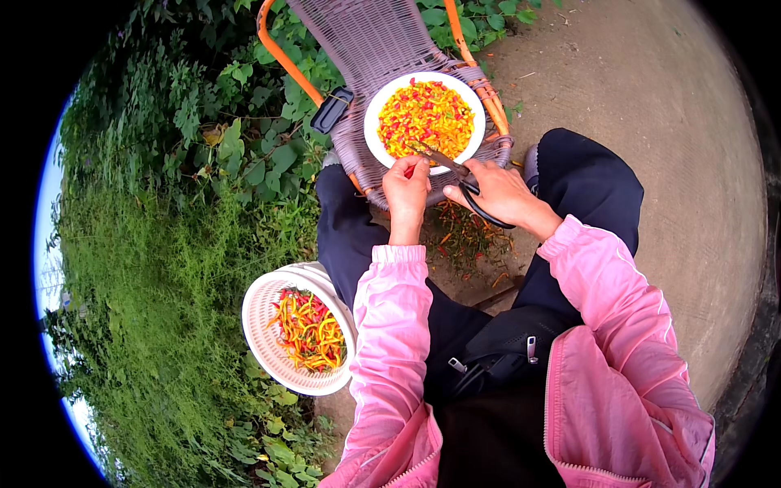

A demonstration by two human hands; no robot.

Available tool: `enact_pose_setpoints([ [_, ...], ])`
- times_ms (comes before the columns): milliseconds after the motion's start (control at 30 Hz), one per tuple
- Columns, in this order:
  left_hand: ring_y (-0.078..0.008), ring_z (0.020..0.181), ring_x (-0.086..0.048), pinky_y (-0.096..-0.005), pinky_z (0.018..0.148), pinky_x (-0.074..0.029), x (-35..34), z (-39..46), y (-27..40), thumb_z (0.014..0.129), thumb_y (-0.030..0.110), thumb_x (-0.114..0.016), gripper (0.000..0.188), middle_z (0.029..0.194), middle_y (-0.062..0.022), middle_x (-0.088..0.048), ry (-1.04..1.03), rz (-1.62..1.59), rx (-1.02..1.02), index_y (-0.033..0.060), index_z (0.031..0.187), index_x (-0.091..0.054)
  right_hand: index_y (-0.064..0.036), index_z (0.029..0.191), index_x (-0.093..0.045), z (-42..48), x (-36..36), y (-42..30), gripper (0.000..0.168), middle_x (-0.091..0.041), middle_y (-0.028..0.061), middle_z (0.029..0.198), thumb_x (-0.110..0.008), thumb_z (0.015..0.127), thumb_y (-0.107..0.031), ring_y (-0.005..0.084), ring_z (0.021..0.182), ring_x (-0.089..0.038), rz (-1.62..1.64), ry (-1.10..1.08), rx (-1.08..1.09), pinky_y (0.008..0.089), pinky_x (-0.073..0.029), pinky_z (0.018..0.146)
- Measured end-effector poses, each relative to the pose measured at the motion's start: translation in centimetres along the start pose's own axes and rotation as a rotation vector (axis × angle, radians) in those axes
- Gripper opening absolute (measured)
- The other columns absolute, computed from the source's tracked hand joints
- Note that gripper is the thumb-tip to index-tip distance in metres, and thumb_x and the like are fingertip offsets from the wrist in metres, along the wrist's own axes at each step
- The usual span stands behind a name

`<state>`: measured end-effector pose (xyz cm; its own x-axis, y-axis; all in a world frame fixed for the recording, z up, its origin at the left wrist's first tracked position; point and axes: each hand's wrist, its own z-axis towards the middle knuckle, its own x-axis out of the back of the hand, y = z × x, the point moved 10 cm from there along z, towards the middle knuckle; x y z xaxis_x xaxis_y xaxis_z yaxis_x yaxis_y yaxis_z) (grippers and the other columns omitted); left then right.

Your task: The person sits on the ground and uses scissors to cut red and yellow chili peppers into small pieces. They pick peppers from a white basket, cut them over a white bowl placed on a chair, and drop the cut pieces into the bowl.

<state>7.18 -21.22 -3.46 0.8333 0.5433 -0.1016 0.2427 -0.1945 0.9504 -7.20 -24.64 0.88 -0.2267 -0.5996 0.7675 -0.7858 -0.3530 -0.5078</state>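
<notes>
A white bowl point(371, 125) of cut red, orange and yellow chili peppers stands on the seat of a woven chair point(384, 43). At its near rim my left hand point(407, 186) pinches a small red chili pepper point(409, 171) between thumb and fingers. My right hand point(503, 192) holds a pair of scissors point(448, 163) with black handles; the dark blades reach over the bowl, close to the left fingertips. Whole red and yellow chili peppers point(311, 332) lie in a white plastic basket point(259, 329) beside my left leg.
A black phone-like case point(332, 110) lies on the chair's left edge by the orange armrest point(287, 61). Pepper stems and scraps point(467, 238) litter the ground under the chair. Dense green plants point(165, 274) grow on the left, and concrete ground point(683, 158) extends to the right.
</notes>
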Motion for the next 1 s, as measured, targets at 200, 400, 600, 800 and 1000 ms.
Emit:
enact_pose_setpoints([
  [200,-0.0049,0.042,-0.042,-0.018,0.037,-0.03,0.2,0.1,0.0,0.078,0.005,-0.057,0.007,0.055,0.0006,-0.049,0.007,0.021,-0.03,-0.0009,0.079,-0.055,-0.004,0.119,-0.041,-0.4,0.3,0.0,0.075,-0.051,0.0243,0.099,-0.042,0.073,-0.064,0.0364,0.094,-0.051,-0.045,0.007,-0.031,0.0458,-0.036,0.078],
  [400,-0.0048,0.042,-0.042,-0.0185,0.038,-0.031,0.1,0.0,0.2,0.078,0.004,-0.057,0.006,0.056,0.0006,-0.049,0.001,-0.008,-0.028,-0.0015,0.079,-0.055,-0.004,0.119,-0.041,-0.4,0.4,-0.1,0.076,-0.051,0.0252,0.099,-0.042,0.073,-0.064,0.0371,0.094,-0.051,-0.05,0.007,-0.042,0.0461,-0.037,0.078],
  [600,-0.0046,0.043,-0.042,-0.0188,0.039,-0.032,0.0,0.0,0.2,0.078,0.004,-0.057,0.007,0.057,0.0001,-0.05,-0.002,0.003,-0.036,-0.0026,0.08,-0.056,-0.001,0.111,-0.046,0.1,0.3,-0.1,0.067,-0.056,0.0241,0.087,-0.046,0.076,-0.057,0.0371,0.085,-0.054,0.013,0.079,0.05,0.0424,-0.042,0.073],
  [800,-0.0047,0.041,-0.041,-0.0172,0.036,-0.028,0.0,-0.3,0.0,0.079,0.008,-0.057,0.01,0.055,0.0001,-0.05,0.018,-0.028,0.045,-0.0011,0.083,-0.057,0.001,0.102,-0.052,-0.2,0.2,0.0,0.057,-0.057,0.0225,0.073,-0.05,0.078,-0.051,0.037,0.077,-0.056,0.162,0.072,0.02,0.042,-0.043,0.068],
  [1000,-0.0046,0.041,-0.04,-0.0171,0.035,-0.028,0.2,-0.3,0.4,0.079,0.008,-0.057,0.01,0.054,0.0,-0.05,0.036,-0.104,0.05,-0.0013,0.082,-0.057,0.0,0.109,-0.046,-0.3,1.1,-0.1,0.066,-0.057,0.0232,0.083,-0.047,0.076,-0.057,0.0367,0.081,-0.056,0.077,0.059,0.006,0.0423,-0.043,0.07],
])
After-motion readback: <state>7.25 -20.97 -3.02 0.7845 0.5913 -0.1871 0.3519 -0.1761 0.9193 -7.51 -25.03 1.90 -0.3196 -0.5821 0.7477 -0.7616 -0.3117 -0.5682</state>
